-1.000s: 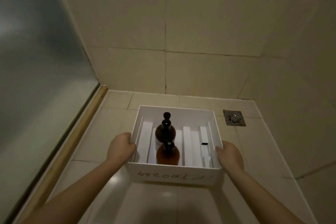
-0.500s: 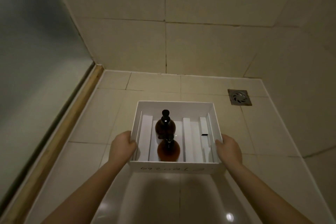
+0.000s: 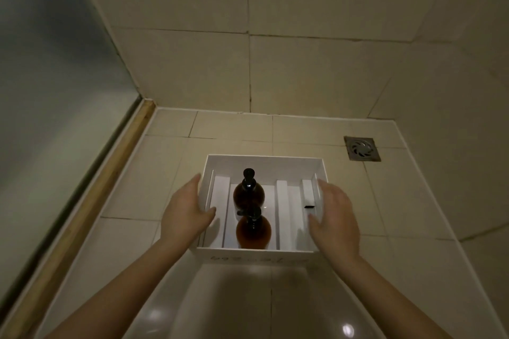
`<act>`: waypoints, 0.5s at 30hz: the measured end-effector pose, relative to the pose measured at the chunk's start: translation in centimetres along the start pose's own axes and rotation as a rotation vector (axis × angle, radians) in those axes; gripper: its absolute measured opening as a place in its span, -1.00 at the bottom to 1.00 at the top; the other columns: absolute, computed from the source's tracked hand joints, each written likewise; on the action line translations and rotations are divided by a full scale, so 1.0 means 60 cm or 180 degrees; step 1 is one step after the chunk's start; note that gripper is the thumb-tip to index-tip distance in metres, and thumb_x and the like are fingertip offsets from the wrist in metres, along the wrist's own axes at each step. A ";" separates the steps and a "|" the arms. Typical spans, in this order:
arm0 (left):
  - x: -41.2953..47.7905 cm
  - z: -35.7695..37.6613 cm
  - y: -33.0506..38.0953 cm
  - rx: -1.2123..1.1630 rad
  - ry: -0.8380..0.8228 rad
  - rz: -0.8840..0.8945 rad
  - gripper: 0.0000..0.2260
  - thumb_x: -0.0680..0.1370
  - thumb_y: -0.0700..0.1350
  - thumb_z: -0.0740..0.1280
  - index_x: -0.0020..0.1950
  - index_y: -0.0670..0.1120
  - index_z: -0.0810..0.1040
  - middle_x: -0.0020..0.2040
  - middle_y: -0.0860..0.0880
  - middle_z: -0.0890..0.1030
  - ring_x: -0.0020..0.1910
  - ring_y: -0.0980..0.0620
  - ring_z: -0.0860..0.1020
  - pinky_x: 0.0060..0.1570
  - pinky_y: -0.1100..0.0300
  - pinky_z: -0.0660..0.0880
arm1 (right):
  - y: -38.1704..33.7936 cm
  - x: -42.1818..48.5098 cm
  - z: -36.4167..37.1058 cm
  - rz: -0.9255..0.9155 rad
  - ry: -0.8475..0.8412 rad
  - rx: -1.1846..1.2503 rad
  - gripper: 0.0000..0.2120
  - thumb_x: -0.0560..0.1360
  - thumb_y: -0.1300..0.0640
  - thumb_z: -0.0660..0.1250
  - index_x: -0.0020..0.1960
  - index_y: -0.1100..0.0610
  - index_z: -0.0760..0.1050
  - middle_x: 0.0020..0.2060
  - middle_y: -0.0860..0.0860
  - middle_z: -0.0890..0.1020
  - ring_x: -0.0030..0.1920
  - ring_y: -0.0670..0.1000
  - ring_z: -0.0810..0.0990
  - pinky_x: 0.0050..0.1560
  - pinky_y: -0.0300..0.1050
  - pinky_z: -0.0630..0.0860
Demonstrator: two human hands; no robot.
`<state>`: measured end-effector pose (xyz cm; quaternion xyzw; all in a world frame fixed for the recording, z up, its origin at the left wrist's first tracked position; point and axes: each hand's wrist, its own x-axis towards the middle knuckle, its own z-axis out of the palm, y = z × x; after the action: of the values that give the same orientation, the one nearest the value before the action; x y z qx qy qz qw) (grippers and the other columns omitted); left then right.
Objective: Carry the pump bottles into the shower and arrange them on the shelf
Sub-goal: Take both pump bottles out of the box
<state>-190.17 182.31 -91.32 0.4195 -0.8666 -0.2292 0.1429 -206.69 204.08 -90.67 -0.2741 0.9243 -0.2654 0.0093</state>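
Note:
A white open box (image 3: 264, 160) rests on the tiled shower floor. Two amber pump bottles with black pumps stand upright inside it, one behind the other: the far bottle (image 3: 248, 193) and the near bottle (image 3: 254, 232). My left hand (image 3: 185, 213) is at the box's left wall, fingers spread, thumb over the rim. Over the right side of the box is my right hand (image 3: 333, 216), fingers loose and apart. Neither hand grips the box or a bottle. No shelf is in view.
White foam strips (image 3: 281, 209) line the box's inside. A metal floor drain (image 3: 362, 148) sits at the back right. Frosted glass (image 3: 55, 85) with a wooden sill (image 3: 91, 190) runs along the left. Tiled walls close the back and right.
The box has gone down onto the floor. Both hands have let go of its sides and opened, moving up along the walls.

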 end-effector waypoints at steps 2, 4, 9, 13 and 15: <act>0.021 -0.007 0.021 0.0037 0.0009 0.0587 -0.26 0.36 -0.09 0.48 0.46 0.04 0.21 0.38 0.00 0.43 0.33 0.00 0.43 0.24 0.14 0.39 | -0.033 0.003 0.012 -0.0487 -0.0756 0.0311 -0.43 0.42 0.14 0.42 0.32 -0.20 0.30 0.27 -0.17 0.45 0.24 -0.11 0.46 0.05 -0.32 0.40; 0.047 -0.007 0.042 0.0044 -0.0565 0.0829 -0.21 0.35 -0.10 0.49 0.48 0.07 0.16 0.45 0.01 0.34 0.42 0.01 0.32 0.35 0.08 0.32 | -0.062 0.007 0.030 -0.0676 -0.1706 0.0491 -0.44 0.39 0.09 0.44 0.31 -0.20 0.33 0.25 -0.16 0.48 0.22 -0.09 0.48 0.08 -0.27 0.43; 0.084 0.025 0.069 0.0135 -0.1857 0.0945 -0.19 0.27 -0.08 0.54 0.44 0.06 0.24 0.40 0.01 0.41 0.38 -0.02 0.37 0.28 0.13 0.33 | -0.084 0.012 0.060 -0.0933 -0.2251 0.0372 -0.50 0.37 -0.05 0.45 0.26 -0.14 0.37 0.23 -0.05 0.50 0.19 0.01 0.51 0.21 -0.10 0.46; 0.095 0.048 0.068 -0.0111 -0.1638 0.0855 -0.47 0.31 -0.10 0.51 0.24 0.05 0.45 0.18 -0.01 0.58 0.19 -0.03 0.52 0.13 0.16 0.44 | -0.079 0.015 0.061 -0.0994 -0.2254 0.0345 -0.48 0.37 0.02 0.47 0.28 -0.09 0.39 0.24 -0.03 0.51 0.21 0.04 0.51 0.22 -0.10 0.45; 0.097 0.051 0.064 -0.0154 -0.1539 0.0869 -0.55 0.29 -0.11 0.52 0.13 0.03 0.50 0.10 0.00 0.61 0.12 -0.01 0.55 0.07 0.18 0.48 | -0.075 0.014 0.063 -0.0975 -0.2292 0.0371 -0.47 0.38 0.06 0.47 0.30 -0.06 0.38 0.25 -0.01 0.49 0.23 0.05 0.50 0.23 -0.11 0.43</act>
<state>-197.61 180.66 -91.63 0.2284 -0.9184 -0.3219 -0.0285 -204.53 198.64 -91.61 -0.4834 0.7937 -0.2026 0.3087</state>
